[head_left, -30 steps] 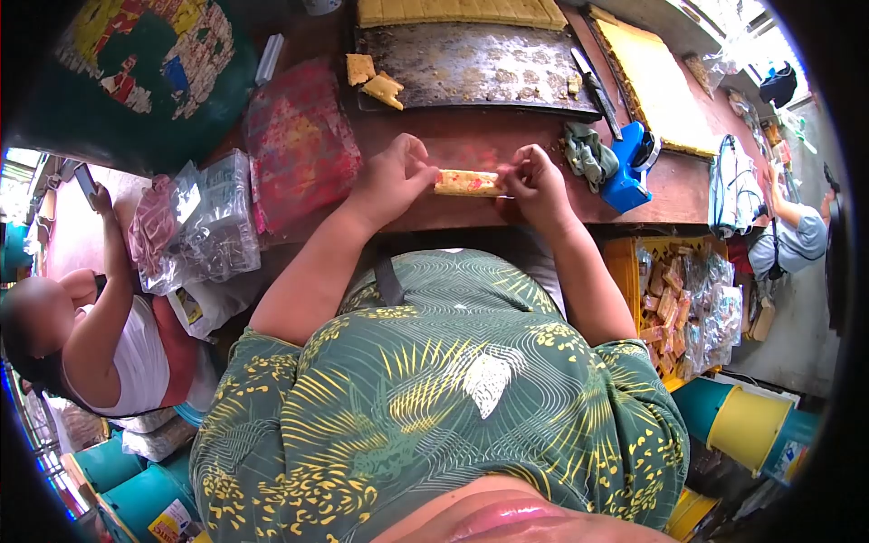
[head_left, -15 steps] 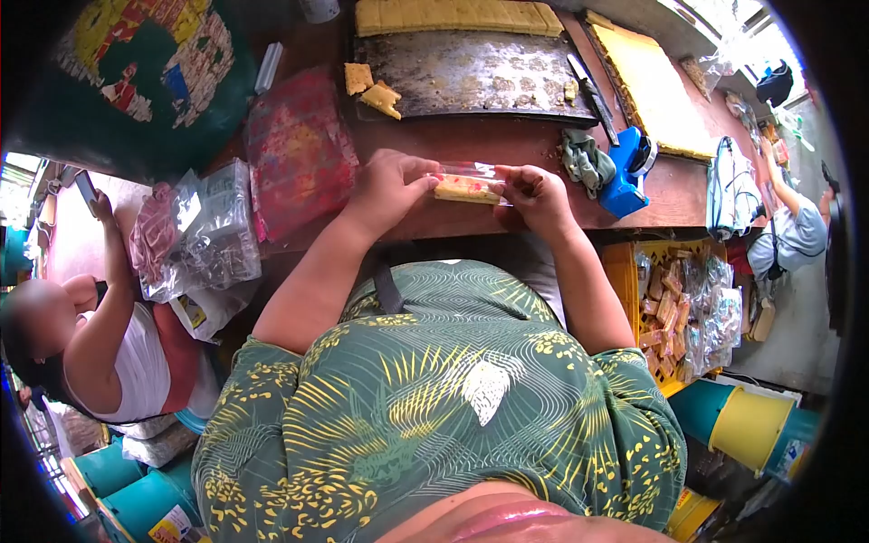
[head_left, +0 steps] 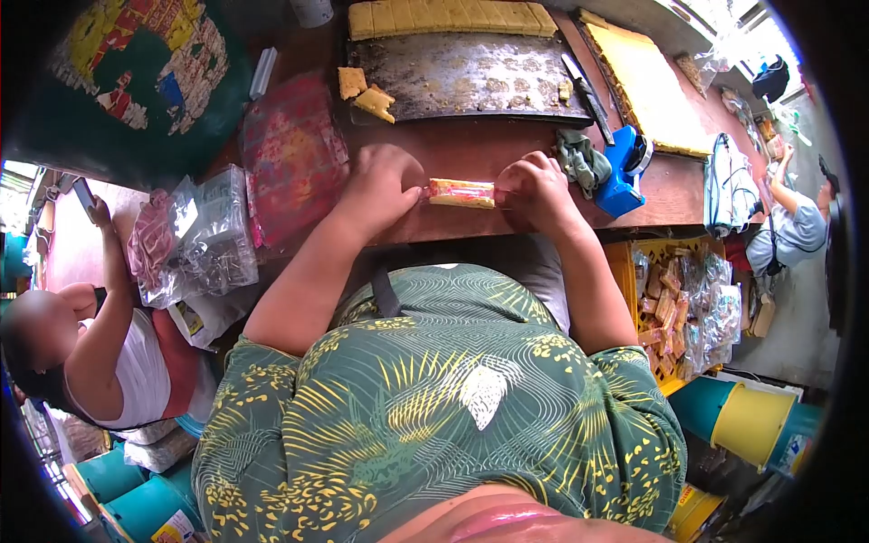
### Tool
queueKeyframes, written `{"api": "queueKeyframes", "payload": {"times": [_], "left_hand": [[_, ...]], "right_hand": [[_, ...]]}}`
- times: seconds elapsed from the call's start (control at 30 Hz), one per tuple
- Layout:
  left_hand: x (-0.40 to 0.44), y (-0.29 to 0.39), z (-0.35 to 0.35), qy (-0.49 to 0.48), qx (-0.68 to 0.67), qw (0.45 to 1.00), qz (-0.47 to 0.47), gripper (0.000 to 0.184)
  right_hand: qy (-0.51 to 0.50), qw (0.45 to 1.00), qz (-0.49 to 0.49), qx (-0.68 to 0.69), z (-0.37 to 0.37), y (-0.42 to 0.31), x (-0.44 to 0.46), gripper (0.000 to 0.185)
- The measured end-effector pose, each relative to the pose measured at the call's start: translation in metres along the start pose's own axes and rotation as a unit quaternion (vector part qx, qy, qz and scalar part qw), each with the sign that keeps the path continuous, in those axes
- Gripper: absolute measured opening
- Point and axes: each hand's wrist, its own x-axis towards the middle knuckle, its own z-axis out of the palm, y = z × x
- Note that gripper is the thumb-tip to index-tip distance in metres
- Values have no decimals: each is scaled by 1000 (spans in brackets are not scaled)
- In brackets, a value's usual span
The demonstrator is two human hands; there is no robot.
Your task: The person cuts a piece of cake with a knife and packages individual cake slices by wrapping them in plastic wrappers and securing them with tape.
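A yellow cake bar [head_left: 462,199] in a clear plastic wrapper with red print lies level between my hands, over the front of the wooden table. My left hand [head_left: 385,185] is closed on the wrapper's left end, its thumb beside the bar's tip. On the other side, my right hand [head_left: 539,188] pinches the right end with curled fingers. The wrapper sits close around the bar. Just right of my right hand are a crumpled grey-green cloth [head_left: 582,163] and a blue tape dispenser [head_left: 625,172].
Beyond my hands is a baking tray [head_left: 462,77] with a row of cake bars [head_left: 453,18] and a knife [head_left: 588,95]. Cake sheet [head_left: 647,86] is at right. Red-printed wrappers [head_left: 294,154] lie left. A yellow crate [head_left: 625,271] holds wrapped bars. People sit left and stand right.
My hands have moved slightly apart, from the bar's sides to the wrapper's ends. The wrapper, loose and raised earlier, now hugs the bar with its red print on top.
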Motion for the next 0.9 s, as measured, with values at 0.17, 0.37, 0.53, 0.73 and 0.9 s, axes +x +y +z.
{"api": "queueKeyframes", "payload": {"times": [0.17, 0.37, 0.53, 0.73, 0.9], "left_hand": [[-8, 6, -5, -69, 83, 992, 62, 16], [-16, 12, -7, -113, 142, 976, 120, 9], [4, 15, -6, -46, 144, 982, 115, 10], [-29, 34, 22, 37, 86, 994, 48, 48], [18, 22, 52, -61, -587, 800, -106, 26]], "right_hand": [[1, 993, -83, -87, 12, 0, -22, 17], [-45, 993, -31, -104, 1, -21, -32, 17], [-8, 988, -47, -147, -3, -32, -16, 10], [4, 992, -51, -116, 27, -40, -61, 55], [108, 993, -43, -3, 25, -42, -51, 77]]}}
